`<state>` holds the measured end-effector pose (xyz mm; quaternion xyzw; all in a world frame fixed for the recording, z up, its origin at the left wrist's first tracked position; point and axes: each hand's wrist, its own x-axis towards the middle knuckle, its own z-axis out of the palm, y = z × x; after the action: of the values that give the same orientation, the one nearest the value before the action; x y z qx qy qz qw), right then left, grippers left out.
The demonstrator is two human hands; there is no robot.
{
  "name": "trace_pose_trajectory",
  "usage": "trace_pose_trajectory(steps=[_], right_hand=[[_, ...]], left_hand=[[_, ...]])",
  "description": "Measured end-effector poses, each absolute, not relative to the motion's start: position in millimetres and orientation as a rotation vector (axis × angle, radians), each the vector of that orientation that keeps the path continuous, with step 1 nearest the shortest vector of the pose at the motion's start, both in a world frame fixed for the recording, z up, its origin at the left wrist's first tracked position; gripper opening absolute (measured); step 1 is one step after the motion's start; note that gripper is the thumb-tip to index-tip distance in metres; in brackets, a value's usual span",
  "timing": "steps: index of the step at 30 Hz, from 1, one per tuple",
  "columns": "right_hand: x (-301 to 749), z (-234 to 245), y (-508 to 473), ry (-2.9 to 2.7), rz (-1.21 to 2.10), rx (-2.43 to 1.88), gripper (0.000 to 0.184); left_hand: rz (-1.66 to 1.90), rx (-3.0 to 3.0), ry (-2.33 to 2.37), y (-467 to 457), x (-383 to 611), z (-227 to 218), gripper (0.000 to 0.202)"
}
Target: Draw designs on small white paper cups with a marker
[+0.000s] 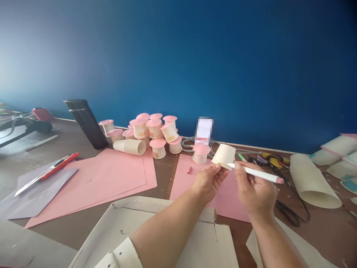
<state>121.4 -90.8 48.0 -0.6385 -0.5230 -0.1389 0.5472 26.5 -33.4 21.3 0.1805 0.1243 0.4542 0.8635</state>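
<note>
My left hand (209, 182) grips an upside-down white paper cup (224, 154) by its rim, with the thumb and fingers at its lower edge. In my right hand (256, 190) is a white felt-tip marker (259, 173) with a pink end, its tip touching or very near the side of the cup. On the pink paper (178, 186) below lies a small red marker cap (189, 170). Just behind the cap stands a paper cup with a pink disc top (201, 153), which bears faint red marks.
Stacked pink-topped cups (154, 128), nested paper cups (129, 146) and a black flask (86, 124) stand at the back left. A red utility knife (57, 167) lies on paper sheets. Scissors (287, 212) and a white paper roll (314, 182) are at the right.
</note>
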Motion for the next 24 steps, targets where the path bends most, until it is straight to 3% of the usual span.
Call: trace_pose_trajectory(steps=[24], right_hand=[[123.1, 43.7, -86.6, -1.409, -0.437, -1.534, 0.02]], left_hand=[[0.957, 0.352, 0.308, -32.9, 27.4, 19.8, 0.011]])
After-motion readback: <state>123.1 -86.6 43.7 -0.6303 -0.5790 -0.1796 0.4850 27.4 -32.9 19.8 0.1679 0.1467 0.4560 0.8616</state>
